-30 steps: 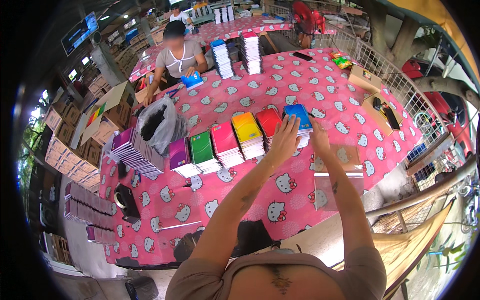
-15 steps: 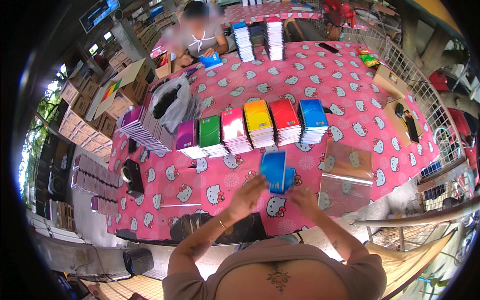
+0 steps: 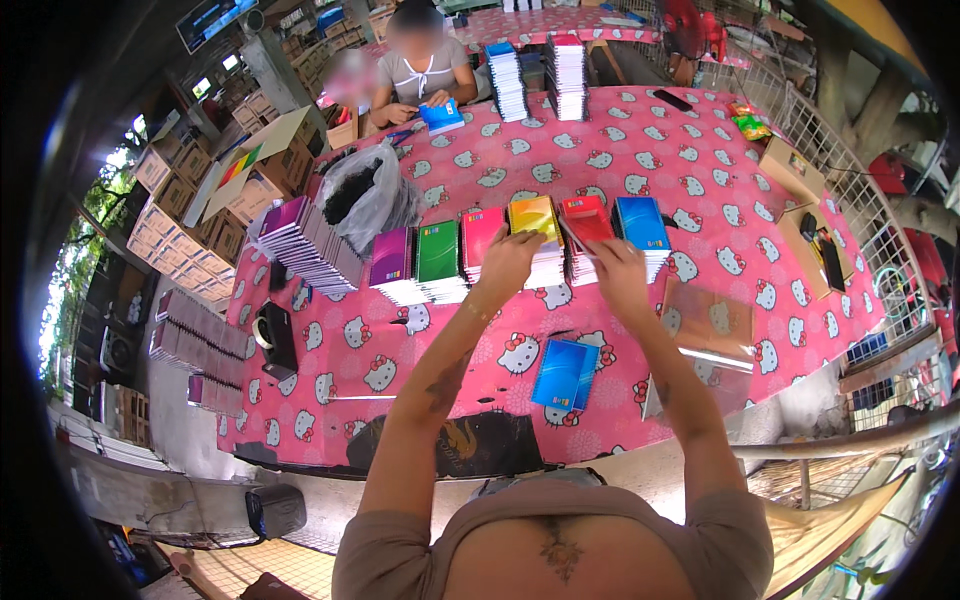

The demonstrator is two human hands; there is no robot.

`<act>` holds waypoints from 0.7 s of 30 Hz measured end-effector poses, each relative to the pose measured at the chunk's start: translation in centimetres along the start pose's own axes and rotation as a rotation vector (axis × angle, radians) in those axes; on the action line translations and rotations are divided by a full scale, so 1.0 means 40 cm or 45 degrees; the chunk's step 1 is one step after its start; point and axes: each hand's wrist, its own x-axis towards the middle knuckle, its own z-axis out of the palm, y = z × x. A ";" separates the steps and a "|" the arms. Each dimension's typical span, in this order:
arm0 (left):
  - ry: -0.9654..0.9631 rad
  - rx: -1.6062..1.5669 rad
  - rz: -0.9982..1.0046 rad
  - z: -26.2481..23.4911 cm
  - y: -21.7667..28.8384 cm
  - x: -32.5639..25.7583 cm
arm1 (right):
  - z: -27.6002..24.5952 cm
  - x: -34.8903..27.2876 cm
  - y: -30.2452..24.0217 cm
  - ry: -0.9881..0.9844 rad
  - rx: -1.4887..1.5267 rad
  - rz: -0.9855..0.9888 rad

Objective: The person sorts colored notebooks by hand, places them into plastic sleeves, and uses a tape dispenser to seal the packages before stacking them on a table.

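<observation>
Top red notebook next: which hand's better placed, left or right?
Right, most likely. The right hand is at the near edge of the red stack; the left hand is at the yellow stack, so it would need to shift sideways.

My table (image 3: 600, 150) was pink, printed with white cat faces wearing red bows; my notebook stacks (image 3: 478, 230) ran purple, green, pink, yellow, red and blue, my loose notebooks (image 3: 566, 376) were blue, my sleeves (image 3: 385, 548) brownish
</observation>
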 end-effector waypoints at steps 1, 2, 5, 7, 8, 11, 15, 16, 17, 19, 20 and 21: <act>0.272 -0.085 -0.007 -0.022 0.022 -0.014 | -0.039 -0.048 -0.010 0.136 0.153 0.077; 0.365 -0.243 -0.126 -0.060 0.059 -0.028 | -0.072 -0.120 0.010 0.119 0.398 0.265; 0.472 -0.521 -0.438 -0.136 0.147 -0.170 | -0.089 -0.314 0.022 -0.242 1.265 0.609; 0.413 -0.466 -0.244 -0.093 0.222 -0.309 | -0.031 -0.405 0.036 -0.376 0.717 0.167; 0.451 -0.401 -0.004 -0.064 0.263 -0.367 | 0.001 -0.428 0.044 -0.428 0.446 -0.064; 0.027 -0.483 0.192 0.048 0.325 -0.528 | 0.049 -0.467 0.090 -0.592 0.664 0.723; -0.071 -0.512 0.027 0.016 0.270 -0.504 | 0.053 -0.210 -0.037 -0.179 0.478 0.314; 0.021 -0.359 -0.020 0.023 0.194 -0.458 | 0.073 -0.119 -0.128 -0.071 0.477 0.016; 0.118 -0.060 -0.098 0.019 0.116 -0.387 | 0.110 -0.053 -0.186 -0.046 0.278 -0.120; 0.313 0.266 -0.308 -0.047 0.005 -0.237 | 0.189 0.043 -0.211 -0.012 0.013 -0.288; 0.192 0.456 -0.356 -0.085 -0.031 -0.188 | 0.232 0.057 -0.178 -0.007 -0.059 -0.310; 0.196 0.374 -0.322 -0.100 -0.077 -0.216 | 0.250 0.051 -0.180 -0.065 0.031 -0.347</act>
